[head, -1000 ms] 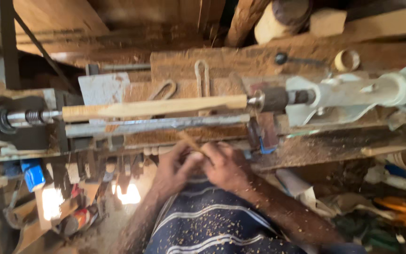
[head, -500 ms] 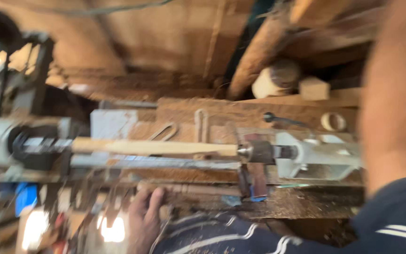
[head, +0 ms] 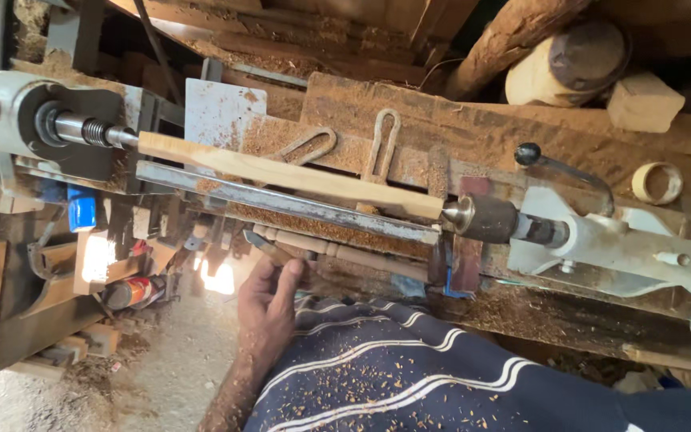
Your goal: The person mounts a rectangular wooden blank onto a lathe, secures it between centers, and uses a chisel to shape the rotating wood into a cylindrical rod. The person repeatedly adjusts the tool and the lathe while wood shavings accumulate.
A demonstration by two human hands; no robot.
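One wood lathe (head: 345, 200) fills the frame from side to side, and everything else sits in relation to it. Across its middle one square, pale wooden blank (head: 289, 174) is mounted between the two ends: the threaded spindle of the single headstock (head: 33, 120) at one end, the pointed centre of the single white tailstock (head: 625, 244) at the other. Just below the blank runs one long steel tool rest (head: 281, 202), dusted with shavings. Behind the blank two metal loops (head: 381, 144) lie on the sawdust-covered desk (head: 473, 128), and beyond the tailstock stand one cut log (head: 565, 64), one wooden block (head: 641, 100) and one small pale ring (head: 656, 182). One black-knobbed lever (head: 529, 154) rises from the tailstock.

Below the tool rest lies one turned spindle (head: 337, 250) with beads, partly hidden by the lathe bed. The person's striped dark shirt (head: 409, 376), flecked with chips, blocks the lower front of the lathe.

Only one hand shows. The left hand (head: 269, 308) rests at the front edge of the lathe, its fingers (head: 285, 280) close together and laid against the near end of the turned spindle; whether they grip it cannot be told. The right hand is out of sight.

Half a second earlier the view was blurred and tilted higher, with an arm crossing the side by the tailstock; that arm is gone now. A second ago both hands met below the tool rest.
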